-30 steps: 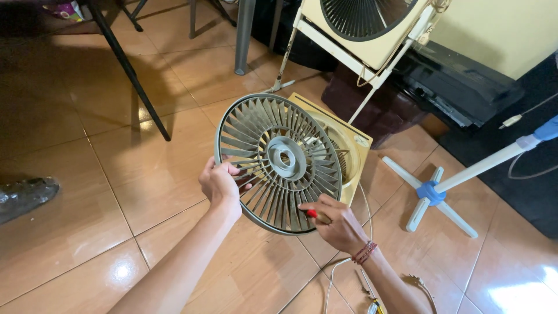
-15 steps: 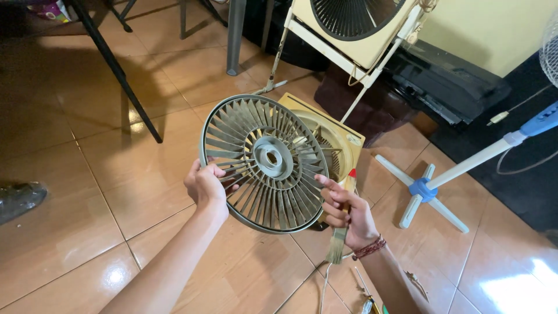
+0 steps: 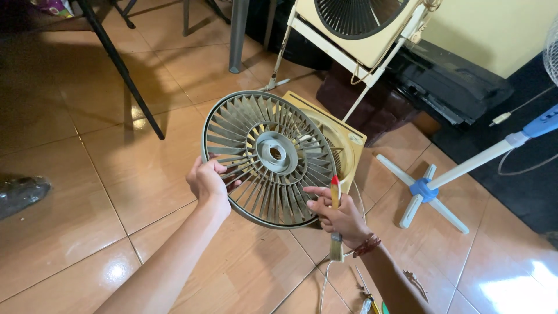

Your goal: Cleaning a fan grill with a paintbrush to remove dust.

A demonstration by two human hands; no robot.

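Holding the grille [image 3: 270, 154] up off the floor | left hand [image 3: 206, 180] fingers curled tight round its left rim | right hand [image 3: 340, 215] closed on a brush [image 3: 335, 218], fingertips touching the lower right rim | fan body [image 3: 340, 136] just behind

The round fan grille [image 3: 268, 158] is held above the floor; the left hand [image 3: 206, 181] grips its left rim, the right hand [image 3: 340, 216], holding a paintbrush [image 3: 335, 221], its lower right edge; behind the grille lies a square fan housing [image 3: 340, 142]; farther behind stands a box fan [image 3: 354, 26]; to the grille's right, a cross-shaped fan base [image 3: 423, 191].
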